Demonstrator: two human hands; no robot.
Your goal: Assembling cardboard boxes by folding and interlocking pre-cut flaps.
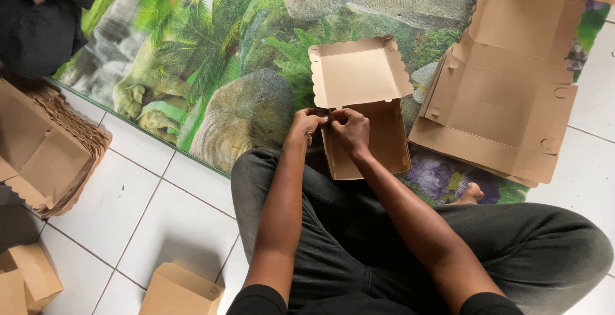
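A printed mat covers the floor beyond the fingers; flat blanks lie stacked to their right. The box, light, stiff card that creases easily, sits just past both hands, lid open and pointing away, long axis running away from the person. Left hand and right hand pinch its near-left corner tab; best gripped at edges.

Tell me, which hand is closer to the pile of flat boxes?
Right hand. It's on the half-folded box, nearer the flat box pile; the left hand sits farther away.
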